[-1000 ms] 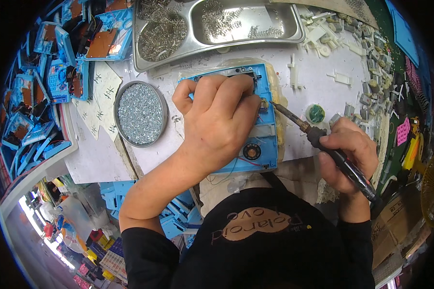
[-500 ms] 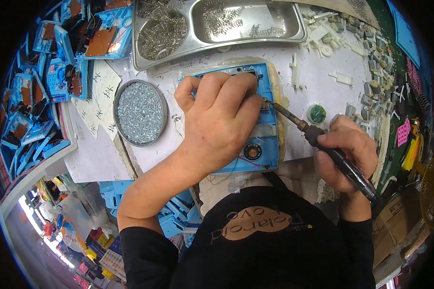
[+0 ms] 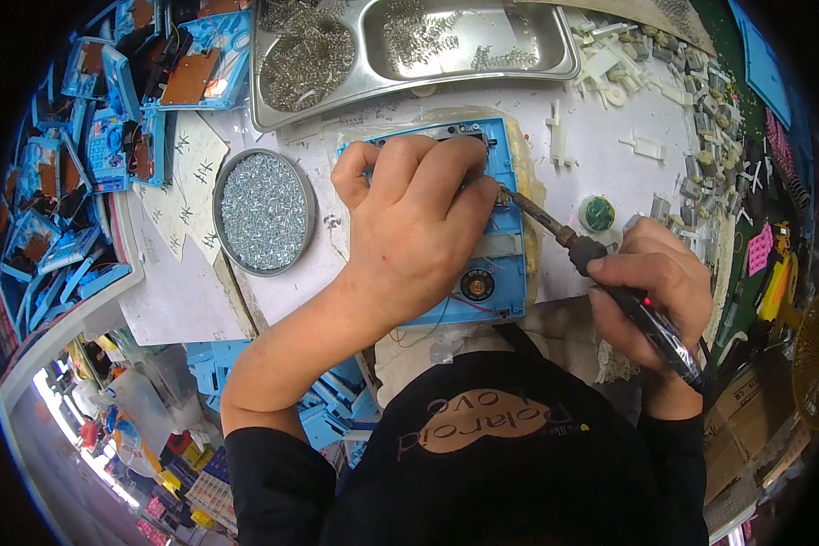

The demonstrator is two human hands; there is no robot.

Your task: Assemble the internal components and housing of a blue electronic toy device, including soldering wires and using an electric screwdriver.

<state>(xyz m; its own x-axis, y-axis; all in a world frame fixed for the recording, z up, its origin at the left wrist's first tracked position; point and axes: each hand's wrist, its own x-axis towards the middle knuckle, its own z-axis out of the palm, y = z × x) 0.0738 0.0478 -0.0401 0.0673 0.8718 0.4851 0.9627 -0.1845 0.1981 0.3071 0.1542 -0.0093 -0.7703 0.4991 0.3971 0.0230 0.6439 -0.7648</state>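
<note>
A blue plastic casing lies in front of me, with a small round speaker and thin wires in its near part. My left hand rests over the casing with curled fingers. Its thumb and forefinger are pressed together at the casing's right side; whatever they hold is hidden. In my right hand is a soldering iron, gripped by its black handle, a small red light showing on it. The iron's tip reaches into the casing beside my left thumb.
A grey round dish of small metal pins stands left of the casing. Behind is a steel tray with springs. Blue casings pile up at far left. White plastic parts and a small green-topped pot lie right.
My right hand has turned slightly around the soldering iron, and a red light now shows on the handle. The tip and my left hand stay almost where they were.
</note>
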